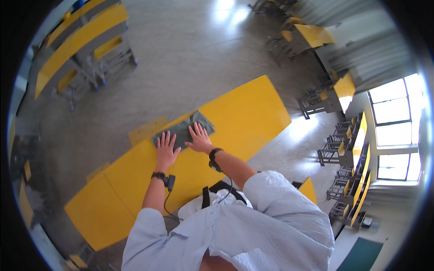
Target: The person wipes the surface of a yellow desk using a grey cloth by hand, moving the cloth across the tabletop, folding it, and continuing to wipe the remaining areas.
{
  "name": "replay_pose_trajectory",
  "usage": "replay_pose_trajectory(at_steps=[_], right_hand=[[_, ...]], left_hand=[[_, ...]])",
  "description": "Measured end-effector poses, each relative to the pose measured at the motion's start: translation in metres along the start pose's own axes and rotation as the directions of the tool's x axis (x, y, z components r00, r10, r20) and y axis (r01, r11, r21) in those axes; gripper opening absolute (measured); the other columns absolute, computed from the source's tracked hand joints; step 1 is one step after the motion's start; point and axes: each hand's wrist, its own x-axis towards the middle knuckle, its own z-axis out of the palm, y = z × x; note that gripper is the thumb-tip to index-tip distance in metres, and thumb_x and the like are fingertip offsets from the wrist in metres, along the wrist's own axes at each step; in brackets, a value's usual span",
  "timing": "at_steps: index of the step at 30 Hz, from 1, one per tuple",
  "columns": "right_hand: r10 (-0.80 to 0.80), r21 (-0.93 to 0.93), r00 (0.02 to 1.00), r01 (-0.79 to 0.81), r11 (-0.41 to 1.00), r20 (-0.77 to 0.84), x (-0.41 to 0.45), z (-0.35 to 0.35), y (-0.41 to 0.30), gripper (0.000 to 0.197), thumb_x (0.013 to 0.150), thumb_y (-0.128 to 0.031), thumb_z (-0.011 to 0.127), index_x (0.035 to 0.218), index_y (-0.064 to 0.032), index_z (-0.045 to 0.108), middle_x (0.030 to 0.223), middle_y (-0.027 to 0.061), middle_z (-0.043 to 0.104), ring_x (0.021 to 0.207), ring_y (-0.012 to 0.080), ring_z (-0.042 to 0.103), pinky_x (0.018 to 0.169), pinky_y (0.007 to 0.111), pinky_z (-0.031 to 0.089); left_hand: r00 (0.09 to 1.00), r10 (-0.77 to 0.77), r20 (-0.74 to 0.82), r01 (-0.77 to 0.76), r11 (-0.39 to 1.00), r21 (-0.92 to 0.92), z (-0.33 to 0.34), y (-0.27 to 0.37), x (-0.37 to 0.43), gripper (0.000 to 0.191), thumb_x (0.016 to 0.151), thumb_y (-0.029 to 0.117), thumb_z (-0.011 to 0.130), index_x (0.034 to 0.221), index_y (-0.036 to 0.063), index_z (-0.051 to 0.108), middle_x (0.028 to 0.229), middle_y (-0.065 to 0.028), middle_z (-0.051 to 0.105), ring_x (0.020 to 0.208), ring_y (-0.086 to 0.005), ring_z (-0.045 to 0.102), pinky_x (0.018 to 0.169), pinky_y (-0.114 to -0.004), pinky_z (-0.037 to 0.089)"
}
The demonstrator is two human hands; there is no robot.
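A folded grey-green cloth point(181, 133) lies flat on a long yellow desktop point(251, 111), close to its far edge. My left hand point(165, 149) rests on the cloth's left end, fingers apart, with the palm reaching past its near edge. On the right part of the cloth, my right hand point(199, 137) presses with spread fingers. Neither hand grips anything; both are palm down. Each wrist wears a black strap with a small device, and a cable runs from each towards my body.
Yellow seats point(148, 129) jut out beyond the desk's far side. More yellow desks point(73, 47) with attached seats stand at the upper left, and rows of desks point(361, 200) line the right wall below bright windows point(390, 111). Grey floor point(176, 61) lies between them.
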Motion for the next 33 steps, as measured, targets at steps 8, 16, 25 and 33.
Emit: replay_pose_trajectory(at_steps=[8, 16, 25, 33], right_hand=[[-0.448, -0.051, 0.857, 0.474, 0.879, 0.253, 0.040, 0.056, -0.147, 0.087, 0.084, -0.057, 0.055, 0.148, -0.0083, 0.021, 0.155, 0.0198, 0.008, 0.144, 0.0347, 0.004, 0.115, 0.050, 0.008], [-0.609, -0.059, 0.652, 0.703, 0.709, 0.453, 0.003, 0.114, -0.270, 0.083, 0.086, -0.059, 0.047, 0.148, -0.0091, 0.024, 0.155, 0.0180, 0.013, 0.144, 0.0327, 0.006, 0.115, 0.048, 0.008], [-0.731, -0.118, 0.539, 0.830, 0.545, 0.419, -0.044, 0.131, -0.231, 0.073, 0.092, -0.054, 0.043, 0.148, -0.0120, 0.025, 0.156, 0.0093, 0.015, 0.144, 0.0271, 0.009, 0.116, 0.046, 0.008], [-0.579, -0.144, 0.811, 0.584, 0.799, 0.078, -0.020, 0.080, -0.115, 0.064, 0.094, -0.051, 0.040, 0.145, -0.0140, 0.032, 0.154, 0.0106, 0.021, 0.143, 0.0276, 0.015, 0.115, 0.046, 0.012]], left_hand=[[0.901, -0.429, -0.065, 0.434, 0.891, 0.131, -0.037, -0.096, -0.131, 0.068, 0.089, 0.042, 0.056, 0.146, 0.0181, 0.029, 0.154, -0.0129, 0.019, 0.141, -0.0367, 0.017, 0.112, -0.053, 0.017], [0.694, -0.718, -0.057, 0.719, 0.685, 0.118, -0.055, -0.097, -0.278, 0.066, 0.093, 0.045, 0.048, 0.147, 0.0143, 0.026, 0.154, -0.0197, 0.015, 0.141, -0.0421, 0.013, 0.112, -0.055, 0.016], [0.605, -0.792, -0.078, 0.788, 0.584, 0.194, -0.007, -0.052, -0.301, 0.067, 0.095, 0.043, 0.045, 0.148, 0.0080, 0.022, 0.153, -0.0255, 0.007, 0.140, -0.0481, 0.006, 0.109, -0.061, 0.011], [0.822, -0.568, 0.037, 0.551, 0.811, 0.198, -0.009, -0.017, -0.167, 0.066, 0.093, 0.038, 0.050, 0.148, 0.0123, 0.024, 0.152, -0.0272, 0.010, 0.138, -0.0509, 0.010, 0.107, -0.064, 0.013]])
